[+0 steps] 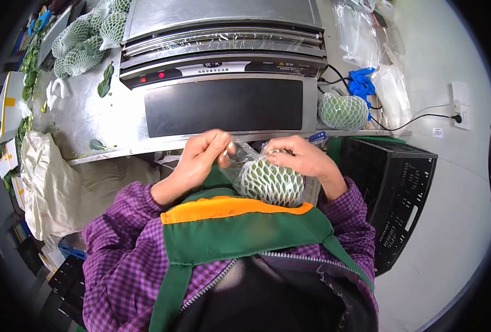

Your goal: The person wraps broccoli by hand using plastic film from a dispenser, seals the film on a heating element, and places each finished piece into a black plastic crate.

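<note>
A round green piece of produce in a white foam net [271, 181] hangs in a clear plastic bag [240, 157] close against the front of my apron. Its exact kind is hidden by the net. My left hand [205, 150] pinches the gathered plastic on the left, with the fingers slightly blurred. On the other side, my right hand [301, 157] has its fingers closed over the bag's top, right above the netted produce.
A wrapping machine [223, 63] with a dark plate fills the table's middle. Netted produce [85, 47] is piled at the back left; another netted piece [343, 112] sits right, beside blue gloves [361, 83]. Black crates [392, 193] stand at right, a white sack [51, 185] at left.
</note>
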`<action>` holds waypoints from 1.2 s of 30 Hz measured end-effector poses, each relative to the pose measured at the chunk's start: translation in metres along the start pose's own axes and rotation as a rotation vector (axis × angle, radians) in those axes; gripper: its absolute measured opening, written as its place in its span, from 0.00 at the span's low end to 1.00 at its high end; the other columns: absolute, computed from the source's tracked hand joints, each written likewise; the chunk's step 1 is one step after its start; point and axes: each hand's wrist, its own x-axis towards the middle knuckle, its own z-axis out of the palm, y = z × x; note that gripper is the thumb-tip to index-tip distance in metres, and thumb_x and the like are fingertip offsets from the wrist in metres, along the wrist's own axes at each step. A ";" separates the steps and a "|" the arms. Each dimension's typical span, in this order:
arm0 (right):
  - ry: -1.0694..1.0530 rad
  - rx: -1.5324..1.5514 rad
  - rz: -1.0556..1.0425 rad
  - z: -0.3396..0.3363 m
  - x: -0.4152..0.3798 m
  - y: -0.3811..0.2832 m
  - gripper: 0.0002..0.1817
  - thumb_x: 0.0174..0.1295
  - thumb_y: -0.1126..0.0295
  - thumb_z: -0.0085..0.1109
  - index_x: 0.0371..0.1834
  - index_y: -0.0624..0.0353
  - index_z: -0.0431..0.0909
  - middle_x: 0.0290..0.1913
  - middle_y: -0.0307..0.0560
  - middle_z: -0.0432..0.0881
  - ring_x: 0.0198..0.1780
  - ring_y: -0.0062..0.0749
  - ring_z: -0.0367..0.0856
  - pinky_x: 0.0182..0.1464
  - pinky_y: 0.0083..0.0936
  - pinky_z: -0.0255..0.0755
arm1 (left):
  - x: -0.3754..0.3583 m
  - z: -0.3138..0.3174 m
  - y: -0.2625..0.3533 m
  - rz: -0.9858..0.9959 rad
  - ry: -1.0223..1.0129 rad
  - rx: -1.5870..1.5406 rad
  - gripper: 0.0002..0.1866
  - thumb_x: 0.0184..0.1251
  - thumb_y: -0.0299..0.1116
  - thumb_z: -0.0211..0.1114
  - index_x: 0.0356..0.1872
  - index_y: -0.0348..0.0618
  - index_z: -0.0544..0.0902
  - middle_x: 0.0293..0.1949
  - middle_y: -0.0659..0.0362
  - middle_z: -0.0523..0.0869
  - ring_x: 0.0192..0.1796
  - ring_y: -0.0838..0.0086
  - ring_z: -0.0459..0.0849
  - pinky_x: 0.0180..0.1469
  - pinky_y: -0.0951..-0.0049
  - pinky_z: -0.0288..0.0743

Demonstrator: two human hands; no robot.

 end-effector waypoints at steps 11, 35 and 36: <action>0.204 -0.300 -0.705 0.027 -0.020 -0.050 0.13 0.40 0.71 0.70 0.30 0.64 0.82 0.33 0.50 0.83 0.35 0.42 0.81 0.43 0.31 0.74 | 0.075 0.042 -0.053 -0.574 -0.606 -0.790 0.13 0.68 0.30 0.58 0.50 0.37 0.75 0.43 0.52 0.83 0.39 0.70 0.86 0.41 0.69 0.84; 0.871 0.550 -0.374 -0.027 -0.044 -0.030 0.44 0.48 0.75 0.68 0.69 0.66 0.53 0.61 0.50 0.67 0.61 0.33 0.68 0.64 0.28 0.62 | 0.117 0.078 0.005 -0.038 -0.182 -0.656 0.43 0.68 0.64 0.42 0.69 0.34 0.55 0.67 0.48 0.64 0.68 0.64 0.66 0.66 0.61 0.64; 0.930 0.324 -0.381 -0.048 -0.053 -0.041 0.44 0.48 0.75 0.67 0.69 0.64 0.53 0.60 0.50 0.67 0.60 0.32 0.69 0.63 0.28 0.63 | 0.116 0.074 0.005 -0.088 -0.202 -0.523 0.43 0.70 0.63 0.40 0.72 0.37 0.46 0.71 0.48 0.55 0.72 0.65 0.57 0.69 0.63 0.59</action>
